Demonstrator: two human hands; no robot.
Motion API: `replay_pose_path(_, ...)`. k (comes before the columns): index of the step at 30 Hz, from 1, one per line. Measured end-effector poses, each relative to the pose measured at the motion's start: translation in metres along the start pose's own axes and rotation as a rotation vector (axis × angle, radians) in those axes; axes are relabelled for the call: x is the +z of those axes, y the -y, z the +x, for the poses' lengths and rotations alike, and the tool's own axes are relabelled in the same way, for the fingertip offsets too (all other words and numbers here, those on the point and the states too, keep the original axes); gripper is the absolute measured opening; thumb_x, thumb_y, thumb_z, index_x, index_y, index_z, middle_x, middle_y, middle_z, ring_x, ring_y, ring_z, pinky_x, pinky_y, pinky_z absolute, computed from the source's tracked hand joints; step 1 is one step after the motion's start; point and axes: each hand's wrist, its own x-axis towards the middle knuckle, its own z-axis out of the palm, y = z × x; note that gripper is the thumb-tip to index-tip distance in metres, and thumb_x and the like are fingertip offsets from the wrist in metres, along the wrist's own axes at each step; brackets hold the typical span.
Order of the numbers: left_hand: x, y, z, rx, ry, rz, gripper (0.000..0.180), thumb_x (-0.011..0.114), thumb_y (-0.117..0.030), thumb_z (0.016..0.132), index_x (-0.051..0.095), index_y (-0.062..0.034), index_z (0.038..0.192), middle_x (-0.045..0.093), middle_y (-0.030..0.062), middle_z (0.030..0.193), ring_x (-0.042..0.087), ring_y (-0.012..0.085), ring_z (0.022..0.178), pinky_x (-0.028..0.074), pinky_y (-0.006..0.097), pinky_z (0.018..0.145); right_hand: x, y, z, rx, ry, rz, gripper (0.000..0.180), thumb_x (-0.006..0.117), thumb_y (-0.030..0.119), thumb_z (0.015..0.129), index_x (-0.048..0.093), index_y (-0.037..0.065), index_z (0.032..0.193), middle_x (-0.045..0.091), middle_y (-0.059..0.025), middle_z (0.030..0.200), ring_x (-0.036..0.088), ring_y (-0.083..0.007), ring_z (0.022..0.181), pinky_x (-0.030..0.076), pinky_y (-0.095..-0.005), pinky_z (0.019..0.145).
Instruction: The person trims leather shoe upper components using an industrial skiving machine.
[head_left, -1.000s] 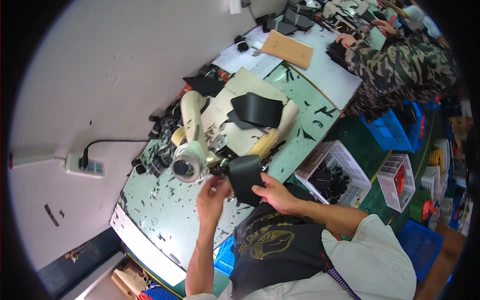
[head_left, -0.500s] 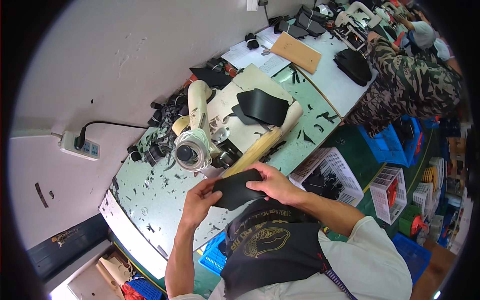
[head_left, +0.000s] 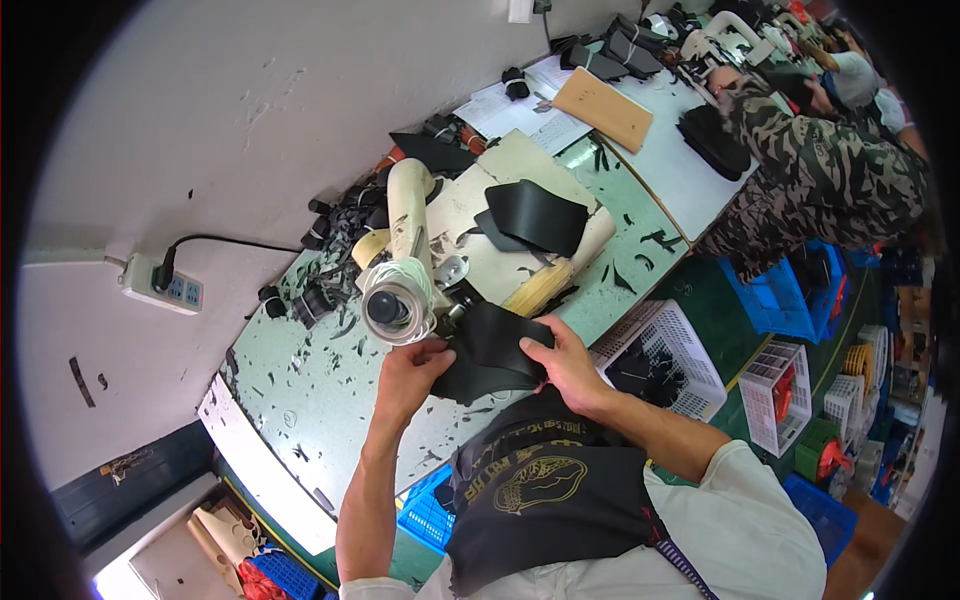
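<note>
A black leather-like piece (head_left: pixel 492 350) is stretched between my two hands in front of the cream machine (head_left: pixel 408 205). Its far edge reaches the machine's dark metal head (head_left: pixel 460 297); whether it sits under the working part is hidden. My left hand (head_left: pixel 408 385) pinches the left edge, thumb on top. On the right edge, my right hand (head_left: pixel 568 370) grips with the thumb above and fingers beneath. Two more black pieces (head_left: pixel 540 215) lie overlapping on the machine's cream bed. Beside them runs a yellowish wooden strip (head_left: pixel 540 290), partly covered by the held piece.
Black scraps and bundled pieces (head_left: pixel 310 300) litter the pale green table (head_left: pixel 300 385). A power strip (head_left: pixel 165 288) hangs on the wall. White crates (head_left: pixel 690 340) and a blue crate (head_left: pixel 780 305) stand at right, near a person in camouflage clothing (head_left: pixel 820 170).
Both hands have carried the black piece forward to the machine's head. The piece now appears more spread out, and the wooden strip is more covered. The view has shifted slightly.
</note>
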Motion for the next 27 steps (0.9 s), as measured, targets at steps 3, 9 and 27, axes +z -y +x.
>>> replay_pose_path(3,-0.007,-0.004,-0.002,-0.022,-0.006,0.095,0.021,0.072,-0.017,0.082,0.070,0.0025,0.090,0.067,0.0035,0.071,0.059,0.0086,0.061,0.047,0.023,0.059,0.003,-0.003,-0.009,0.013,0.065,0.042,0.031,0.061,0.017,0.091,0.049,0.003,0.117,0.061,-0.0072,0.086,0.059,-0.0121,0.061,0.048,-0.0263,0.043)
replay_pose_path(9,0.006,-0.020,0.003,0.020,-0.110,0.311,0.021,0.072,-0.020,0.081,0.070,0.0006,0.087,0.065,0.0041,0.065,0.055,0.0095,0.051,0.043,0.027,0.046,-0.001,0.003,-0.007,-0.006,0.033,0.066,0.037,0.060,0.016,0.092,0.048,0.004,0.125,0.061,-0.0067,0.090,0.057,-0.0118,0.061,0.046,-0.0255,0.041)
replay_pose_path(27,-0.005,-0.024,-0.002,-0.203,-0.010,0.085,0.026,0.071,-0.010,0.080,0.068,0.0044,0.101,0.070,0.0097,0.078,0.062,0.0102,0.061,0.048,0.024,0.045,-0.003,-0.003,-0.010,-0.030,0.013,0.177,0.033,0.059,0.015,0.092,0.047,0.007,0.122,0.061,-0.0058,0.088,0.053,-0.0108,0.054,0.041,-0.0237,0.036)
